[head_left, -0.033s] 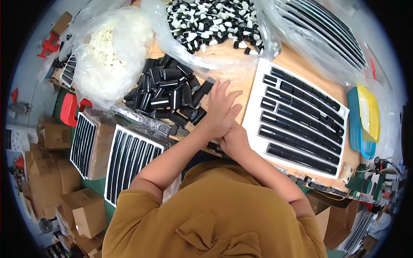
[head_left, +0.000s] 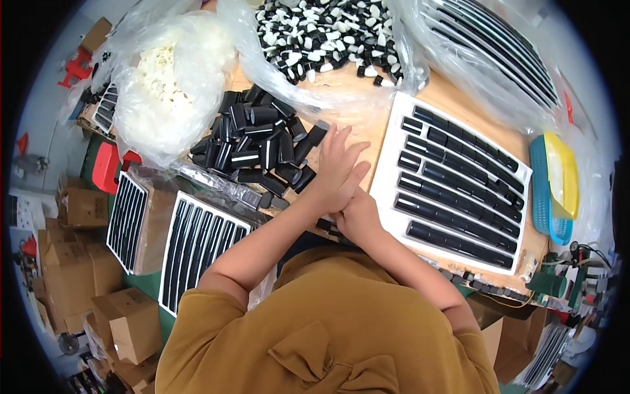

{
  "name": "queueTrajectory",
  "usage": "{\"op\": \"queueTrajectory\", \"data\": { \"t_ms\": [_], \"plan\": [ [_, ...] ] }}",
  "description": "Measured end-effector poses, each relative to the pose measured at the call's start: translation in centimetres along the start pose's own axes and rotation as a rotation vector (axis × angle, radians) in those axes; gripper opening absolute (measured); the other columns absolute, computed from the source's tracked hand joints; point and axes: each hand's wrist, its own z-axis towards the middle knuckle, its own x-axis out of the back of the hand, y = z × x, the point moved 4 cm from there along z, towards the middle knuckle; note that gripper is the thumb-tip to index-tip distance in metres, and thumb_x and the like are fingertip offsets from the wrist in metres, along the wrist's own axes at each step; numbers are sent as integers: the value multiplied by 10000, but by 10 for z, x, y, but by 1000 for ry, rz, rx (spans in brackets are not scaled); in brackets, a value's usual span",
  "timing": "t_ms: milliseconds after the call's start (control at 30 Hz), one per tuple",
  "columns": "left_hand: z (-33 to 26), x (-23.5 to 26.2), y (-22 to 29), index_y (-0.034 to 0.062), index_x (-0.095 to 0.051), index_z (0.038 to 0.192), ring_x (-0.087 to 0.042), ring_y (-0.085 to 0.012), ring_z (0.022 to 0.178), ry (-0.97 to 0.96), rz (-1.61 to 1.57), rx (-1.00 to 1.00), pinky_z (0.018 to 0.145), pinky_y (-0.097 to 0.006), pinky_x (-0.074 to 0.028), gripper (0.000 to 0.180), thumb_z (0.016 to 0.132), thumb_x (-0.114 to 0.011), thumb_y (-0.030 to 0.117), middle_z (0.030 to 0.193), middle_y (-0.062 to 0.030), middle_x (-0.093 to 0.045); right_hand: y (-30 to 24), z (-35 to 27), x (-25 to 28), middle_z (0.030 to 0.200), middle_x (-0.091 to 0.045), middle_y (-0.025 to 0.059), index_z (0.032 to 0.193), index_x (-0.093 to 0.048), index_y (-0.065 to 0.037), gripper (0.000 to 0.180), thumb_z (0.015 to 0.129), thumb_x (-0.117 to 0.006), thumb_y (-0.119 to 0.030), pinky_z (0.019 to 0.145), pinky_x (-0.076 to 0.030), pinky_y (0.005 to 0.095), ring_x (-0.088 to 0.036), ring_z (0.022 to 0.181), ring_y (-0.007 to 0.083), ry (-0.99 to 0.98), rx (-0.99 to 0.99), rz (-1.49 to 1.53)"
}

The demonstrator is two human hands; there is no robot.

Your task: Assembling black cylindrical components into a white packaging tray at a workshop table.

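Note:
Over the near middle of the wooden table, my left hand (head_left: 337, 172) has its fingers stretched out and spread, nothing visible in them. My right hand (head_left: 359, 215) meets it from below with curled fingers. The left palm hides those fingertips, so anything inside cannot be made out. Just left of the hands lies a loose heap of short, glossy black tubes (head_left: 269, 152), one of them close to the left fingertips. To the right is a white tray (head_left: 386, 180) with rows of similar black pieces (head_left: 453, 220) laid end to end.
Clear plastic at the back holds small black and white pieces (head_left: 328, 41). A bag of cream-coloured pieces (head_left: 161, 75) stands back left. Wrapped trays (head_left: 492, 49) lie back right, above a blue basket (head_left: 541, 187) and yellow basket (head_left: 566, 172). Filled trays (head_left: 205, 244) lean lower left.
Both hands keep practically the same pose. The view has shifted very slightly; the tubes and tray stay as they were.

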Motion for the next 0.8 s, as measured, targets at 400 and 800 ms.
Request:
{"op": "queueTrajectory", "data": {
  "t_ms": [400,800],
  "plan": [
    [-38,29,10,-8,-584,1136,-589,-210,1033,58,-350,186,860,-297,-475,300,840,-624,13,1143,-117,-604,22,3,29,739,-657,28,1079,-657,-13,270,827,-689,-105,578,-458,226,-562,632,61,128,-455,574],
    [-16,182,-151,0,-625,1076,-615,-214,756,545,377,502,699,-329,-490,284,811,-678,90,822,-94,-644,31,-66,151,832,-616,135,948,-630,26,215,780,-711,-81,606,-484,291,-591,675,195,162,-465,-301]
  ]
}}
